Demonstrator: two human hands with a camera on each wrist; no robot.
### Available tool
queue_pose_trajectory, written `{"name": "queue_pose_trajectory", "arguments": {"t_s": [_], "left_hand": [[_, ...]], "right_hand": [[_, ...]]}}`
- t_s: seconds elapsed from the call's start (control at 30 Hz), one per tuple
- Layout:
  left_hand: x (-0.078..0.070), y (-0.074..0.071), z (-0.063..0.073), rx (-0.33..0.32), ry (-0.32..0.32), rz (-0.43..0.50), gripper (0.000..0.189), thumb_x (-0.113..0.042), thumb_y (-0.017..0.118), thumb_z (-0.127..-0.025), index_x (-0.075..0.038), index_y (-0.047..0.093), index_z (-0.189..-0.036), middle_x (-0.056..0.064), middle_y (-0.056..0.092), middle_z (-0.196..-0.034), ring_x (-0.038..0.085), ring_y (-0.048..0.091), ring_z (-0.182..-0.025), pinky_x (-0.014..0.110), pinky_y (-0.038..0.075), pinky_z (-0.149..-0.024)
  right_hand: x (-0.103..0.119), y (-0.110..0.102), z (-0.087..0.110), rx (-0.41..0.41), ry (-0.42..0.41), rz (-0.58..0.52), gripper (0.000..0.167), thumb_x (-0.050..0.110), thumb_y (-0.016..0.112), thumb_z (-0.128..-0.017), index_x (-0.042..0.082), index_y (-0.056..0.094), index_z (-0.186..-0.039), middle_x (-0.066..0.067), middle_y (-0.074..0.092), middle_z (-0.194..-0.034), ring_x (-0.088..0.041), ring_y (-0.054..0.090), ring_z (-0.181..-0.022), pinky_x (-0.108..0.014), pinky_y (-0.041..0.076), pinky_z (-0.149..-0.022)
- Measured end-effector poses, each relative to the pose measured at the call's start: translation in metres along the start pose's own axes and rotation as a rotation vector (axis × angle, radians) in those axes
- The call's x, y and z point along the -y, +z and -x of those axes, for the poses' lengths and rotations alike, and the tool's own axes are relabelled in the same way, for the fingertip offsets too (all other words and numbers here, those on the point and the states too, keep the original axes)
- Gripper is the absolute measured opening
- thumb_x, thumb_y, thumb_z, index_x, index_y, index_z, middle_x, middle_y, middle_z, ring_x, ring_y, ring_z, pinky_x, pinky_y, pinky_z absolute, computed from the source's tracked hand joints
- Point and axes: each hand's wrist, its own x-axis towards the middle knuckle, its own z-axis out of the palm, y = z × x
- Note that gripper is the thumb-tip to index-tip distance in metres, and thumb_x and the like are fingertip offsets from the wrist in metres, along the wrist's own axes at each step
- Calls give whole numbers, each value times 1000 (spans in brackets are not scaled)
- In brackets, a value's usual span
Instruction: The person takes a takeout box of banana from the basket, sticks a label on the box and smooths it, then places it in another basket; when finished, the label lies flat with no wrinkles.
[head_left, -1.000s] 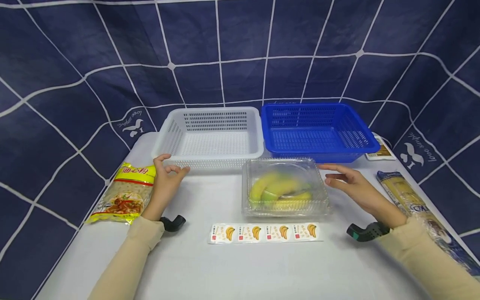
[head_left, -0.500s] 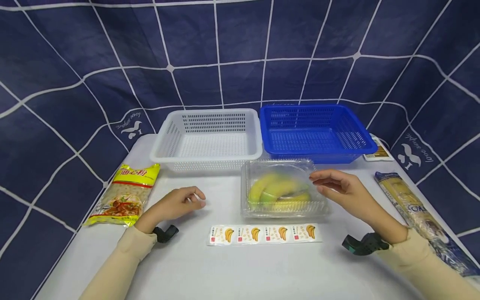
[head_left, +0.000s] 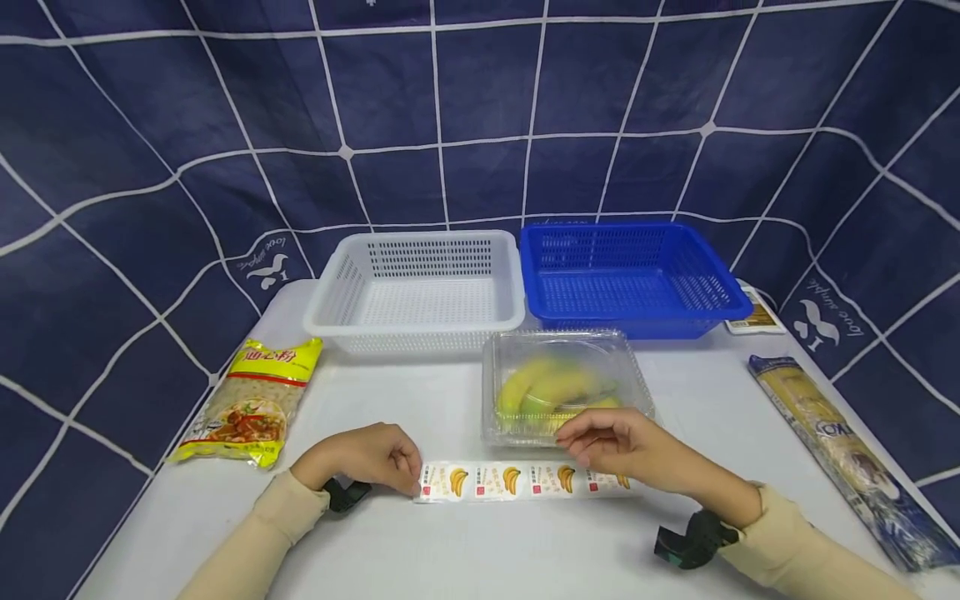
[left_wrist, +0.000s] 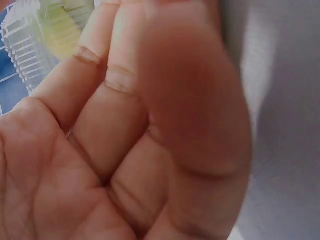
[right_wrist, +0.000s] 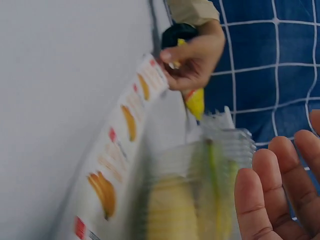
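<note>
A strip of banana stickers (head_left: 486, 482) lies across the white table in front of a clear plastic box (head_left: 491, 392) with bananas (head_left: 551, 385) inside. At the strip's left end, my left hand (head_left: 378, 456) pinches the edge between thumb and fingers; in the left wrist view the thumb hides the contact. My right hand (head_left: 626, 446) hovers over the strip's right end, near the box's front edge, with loosely bent fingers and nothing in them. In the right wrist view its fingers (right_wrist: 267, 182) appear at the lower right, beside the box.
Behind the box stand a white basket (head_left: 412, 340) and a blue basket (head_left: 630, 323). A yellow food packet (head_left: 255, 400) lies at left, a long pasta-like packet (head_left: 847, 454) at right. A small packet (head_left: 756, 312) sits beside the blue basket.
My left hand has come from the white basket's front corner down to the sticker strip and taken its left end. My right hand has moved from the box's right side to above the strip.
</note>
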Motion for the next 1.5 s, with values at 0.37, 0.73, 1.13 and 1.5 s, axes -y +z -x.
{"name": "queue_pose_trajectory", "arguments": {"t_s": [0.37,0.73,1.13,1.5], "left_hand": [[2,5,-1,22,33,40,10,-5,85,-87,-2,78,-82,-13,52,-61,-2,40,-57,16,29,-56],[-1,0,-7,77,90,81,11,-4,81,-93,3,79,-84,-9,64,-65,-3,42,-59,15,29,-56],[-14,-2,-13,164,225,196,15,0,74,-100,12,72,-90,27,62,-73,-2,40,-60,16,29,-56],[-32,4,-25,158,314,188,11,0,72,-100,10,73,-94,8,69,-77,2,55,-68,16,43,-62]], "right_hand": [[-30,34,-6,83,86,-30,30,-4,68,-101,-16,65,-128,-37,68,-120,-20,74,-109,-31,61,-96],[-50,61,-34,151,107,46,27,1,70,-101,-8,70,-126,-24,73,-117,-2,65,-97,-26,61,-87],[-47,87,-58,110,83,128,32,4,75,-100,-1,65,-130,-16,75,-122,-2,69,-98,-28,63,-88],[-39,97,-70,37,100,114,27,9,80,-97,5,64,-118,-3,74,-104,-2,69,-90,-26,63,-80]]}}
